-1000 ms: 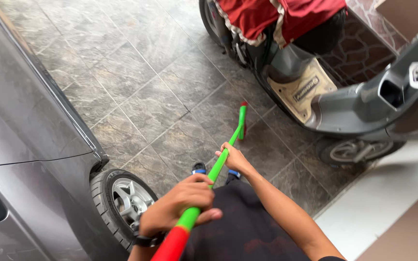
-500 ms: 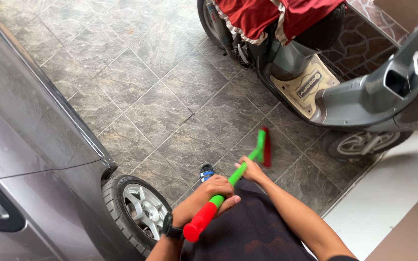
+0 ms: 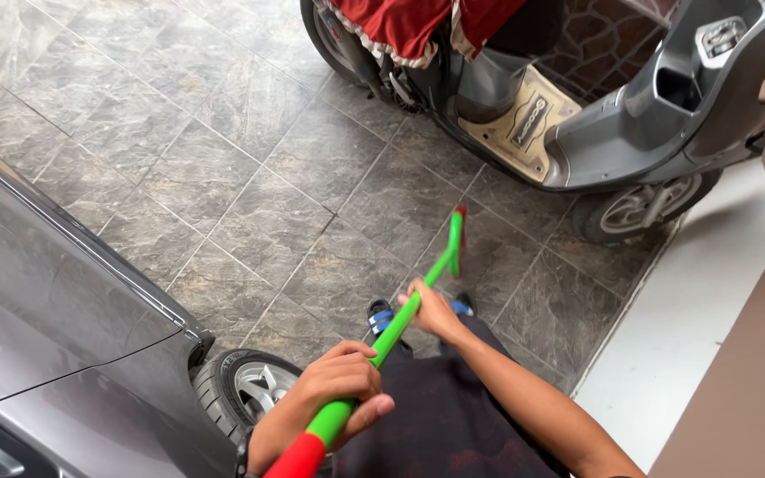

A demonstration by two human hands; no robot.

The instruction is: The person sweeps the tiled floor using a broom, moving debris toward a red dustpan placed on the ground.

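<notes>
Green plastic fills both fists: the left hand point(image 3: 336, 382) is wrapped tight around the broom handle point(image 3: 391, 323) just above its red end grip point(image 3: 298, 458), and the right hand point(image 3: 433, 309) is closed around the shaft further down. Bright green and slim, the handle slopes away from the body to a narrow broom head point(image 3: 458, 240), green with a red edge, resting on the floor ahead of the feet. Underfoot lie grey stone-look tiles point(image 3: 250, 168). A grey car point(image 3: 55, 327) with an alloy wheel point(image 3: 254, 394) stands to the left; a grey scooter point(image 3: 577, 106) draped in red cloth point(image 3: 400, 22) is parked beyond the head.
</notes>
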